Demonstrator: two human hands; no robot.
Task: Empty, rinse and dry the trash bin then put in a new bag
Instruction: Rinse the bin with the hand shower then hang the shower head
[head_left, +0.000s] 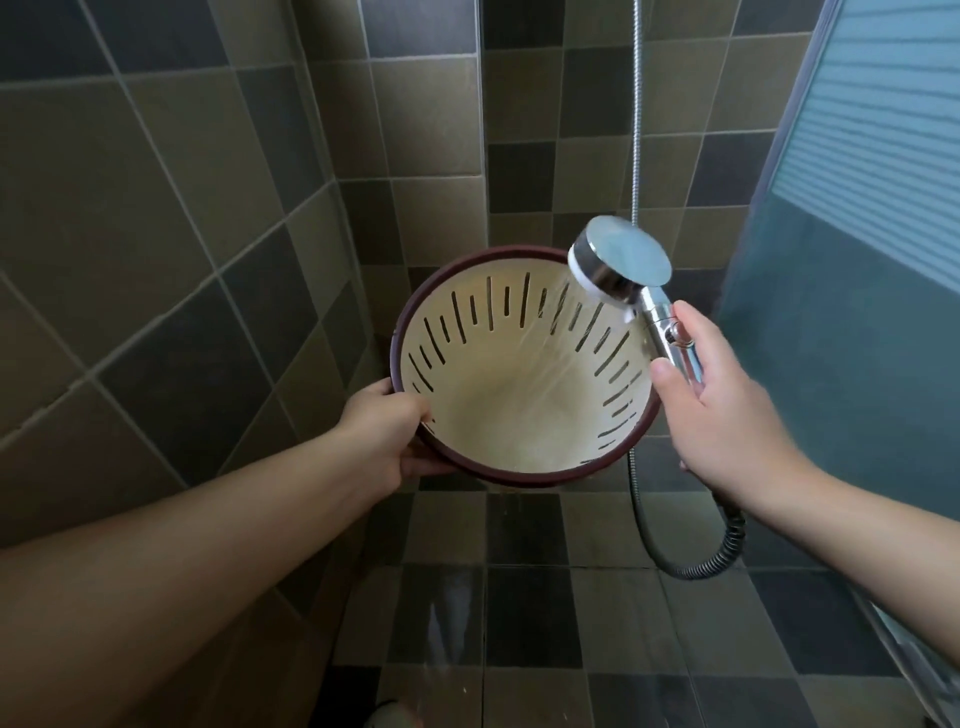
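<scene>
Water from the shower head (621, 265) fans into the trash bin (519, 395), striking the inner wall on its right side and running toward the bottom. The bin is held in the air over the tiled floor (519, 597), tipped so its mouth faces the person, which lets the spray reach the whole cream interior and lets water drain out through the slits in the wall. No bag or rubbish shows inside, so emptying looks done and this is the rinse.

The left hand (387, 431) grips the dark rim at the bin's lower left, thumb over the edge and fingers curled underneath, carrying its weight. The right hand (722, 410) is wrapped round the chrome handle just below the head, thumb along its side, aiming the face leftward and down into the bin from just beside the right rim.

A metal hose (717, 556) loops down from the handle beneath the right wrist and rises again behind the bin; it hangs close to the rim and could snag if the bin is turned that way. Tiled walls (208, 208) close in on the left and behind, and a frosted glass panel (857, 208) stands on the right, so room to swing the bin is limited. The floor looks wet and glossy, probably slippery underfoot.
</scene>
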